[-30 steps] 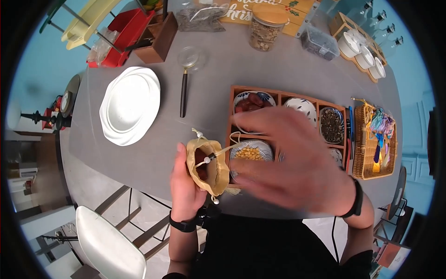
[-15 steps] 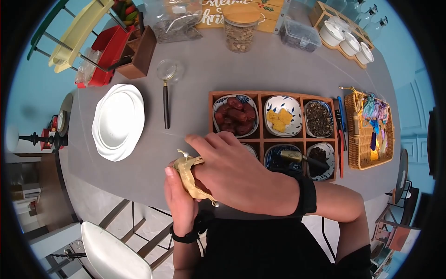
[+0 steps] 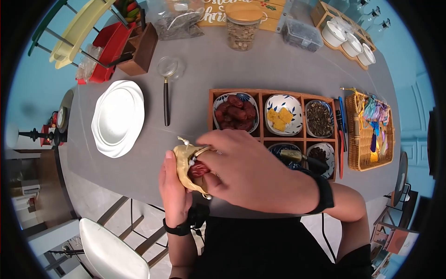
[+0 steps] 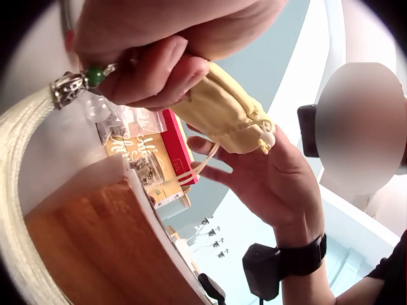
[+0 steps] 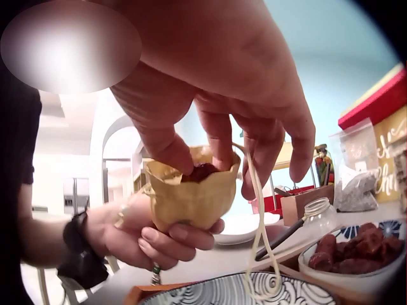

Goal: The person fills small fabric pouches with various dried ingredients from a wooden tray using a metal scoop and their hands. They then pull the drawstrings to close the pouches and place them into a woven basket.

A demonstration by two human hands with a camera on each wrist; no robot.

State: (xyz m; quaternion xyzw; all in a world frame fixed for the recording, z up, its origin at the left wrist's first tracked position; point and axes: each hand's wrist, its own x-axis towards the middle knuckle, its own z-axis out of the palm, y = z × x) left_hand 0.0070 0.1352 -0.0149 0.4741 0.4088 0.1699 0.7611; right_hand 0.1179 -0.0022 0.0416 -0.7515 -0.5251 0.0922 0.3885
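My left hand (image 3: pixel 175 193) holds a pale yellow drawstring pouch (image 3: pixel 181 160) from below, its fingers wrapped round the side. Thumb and finger of my right hand (image 3: pixel 258 172) reach into the pouch's mouth and pinch a wrinkled red date (image 3: pixel 199 169). In the right wrist view the date (image 5: pixel 200 171) sits at the rim, partly hidden by the fingertips. A loop of cream cord (image 5: pixel 257 222) hangs from the pouch. Under the left hand, the left wrist view shows a cream tassel (image 4: pixel 22 146) with a silver cap (image 4: pixel 67 89) and a green bead (image 4: pixel 95 76).
Right of the pouch stands a divided wooden tray (image 3: pixel 261 116) with bowls of dates (image 3: pixel 236 111), yellow pieces (image 3: pixel 279 119) and dried leaves (image 3: pixel 319 118). Beyond it is a wicker basket (image 3: pixel 360 158) of tassels. White plates (image 3: pixel 118 118) and a magnifying glass (image 3: pixel 167 102) lie to the left.
My right hand has come left from over the tray to the pouch's mouth. It covered the opening half a second ago; now the date shows between its fingers. The head view has shifted.
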